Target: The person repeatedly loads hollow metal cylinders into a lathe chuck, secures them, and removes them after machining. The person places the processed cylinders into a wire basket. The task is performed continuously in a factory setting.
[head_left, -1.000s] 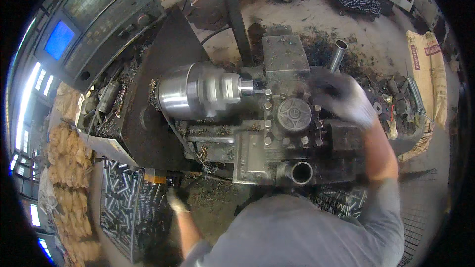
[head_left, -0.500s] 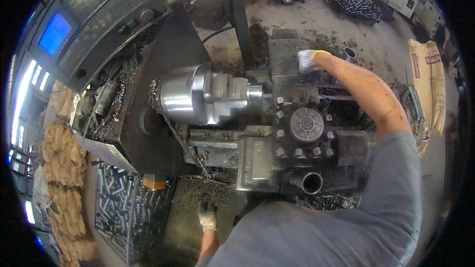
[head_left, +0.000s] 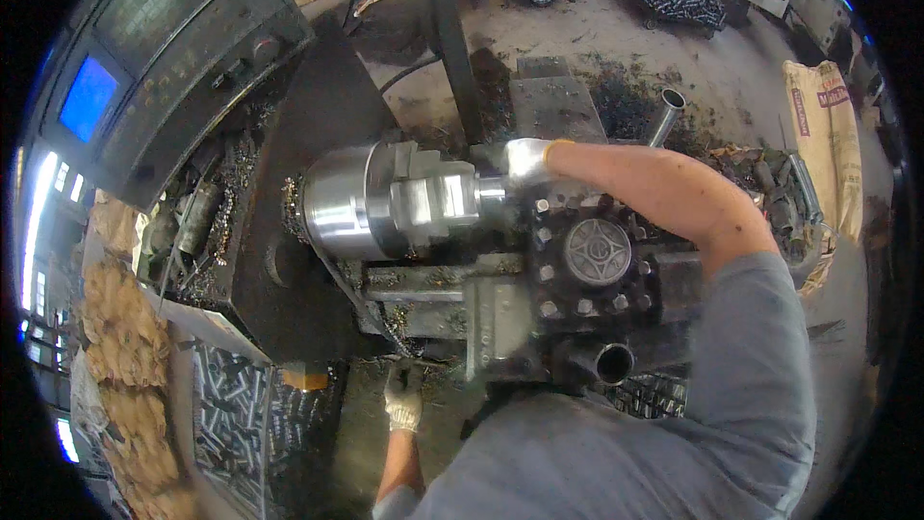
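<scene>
My right hand [head_left: 527, 160], in a white knit glove, reaches across the lathe to the bright metal workpiece [head_left: 493, 191], right beside its free end. Its fingers curl downward, and what lies beneath them is hidden. The large steel chuck [head_left: 339, 204] holds the workpiece with its stepped jaws [head_left: 433, 198]. Just right of my hand stands the bolted tool post [head_left: 597, 252] with its round star-marked cap. Low in front of the lathe bed, my gloved left hand [head_left: 402, 404] is closed at a dark part below the slanting bar [head_left: 361, 294]; that part is too small to make out.
A control panel with a blue screen [head_left: 89, 98] rises at the left. Crates of metal tubes [head_left: 229, 404] stand below it, beside stacked brown sacks [head_left: 123, 327]. One tube [head_left: 666, 116] stands tilted behind the carriage; a pipe end [head_left: 614, 362] points up near my body. Swarf lies around.
My right hand has moved left and nearer, from the far end of the carriage to the workpiece's end. My left hand has risen slightly to the dark part. The tube behind my right arm shows more.
</scene>
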The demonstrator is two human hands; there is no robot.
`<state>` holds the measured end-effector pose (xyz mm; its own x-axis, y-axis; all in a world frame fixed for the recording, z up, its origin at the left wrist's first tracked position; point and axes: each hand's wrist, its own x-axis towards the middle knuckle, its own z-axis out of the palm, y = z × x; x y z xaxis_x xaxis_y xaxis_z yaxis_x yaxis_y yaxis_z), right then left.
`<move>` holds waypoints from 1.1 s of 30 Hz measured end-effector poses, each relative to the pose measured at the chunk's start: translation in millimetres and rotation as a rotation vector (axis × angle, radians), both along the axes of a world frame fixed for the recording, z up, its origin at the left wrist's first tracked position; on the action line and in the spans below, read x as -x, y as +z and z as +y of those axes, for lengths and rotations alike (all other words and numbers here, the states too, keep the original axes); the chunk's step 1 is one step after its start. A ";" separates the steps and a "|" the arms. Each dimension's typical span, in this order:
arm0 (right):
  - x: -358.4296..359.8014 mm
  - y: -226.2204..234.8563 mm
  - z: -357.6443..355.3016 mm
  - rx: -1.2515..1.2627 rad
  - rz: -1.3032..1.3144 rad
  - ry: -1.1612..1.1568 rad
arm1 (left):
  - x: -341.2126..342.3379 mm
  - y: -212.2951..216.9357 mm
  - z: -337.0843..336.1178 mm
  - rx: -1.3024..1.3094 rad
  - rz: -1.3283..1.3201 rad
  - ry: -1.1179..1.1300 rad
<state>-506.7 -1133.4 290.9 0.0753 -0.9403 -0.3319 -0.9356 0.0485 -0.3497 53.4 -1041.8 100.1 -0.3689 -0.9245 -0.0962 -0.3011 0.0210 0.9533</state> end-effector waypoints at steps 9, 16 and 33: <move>10.5 -23.1 -7.9 -0.310 -0.140 -0.193 | 78.4 111.6 -56.8 0.647 -0.390 0.050; 105.6 14.3 15.7 -0.185 0.305 -0.271 | 169.4 213.4 -176.2 1.199 -0.540 -0.173; 39.7 47.2 14.1 -0.224 1.048 -0.258 | 254.8 264.6 -242.9 0.913 -0.929 -0.275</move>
<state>-546.4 -1119.3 338.1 -0.5334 -0.7977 -0.2813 -0.7156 0.2483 0.6529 -201.4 -1284.7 364.7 -0.6879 -0.6982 0.1983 -0.7111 0.7031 0.0087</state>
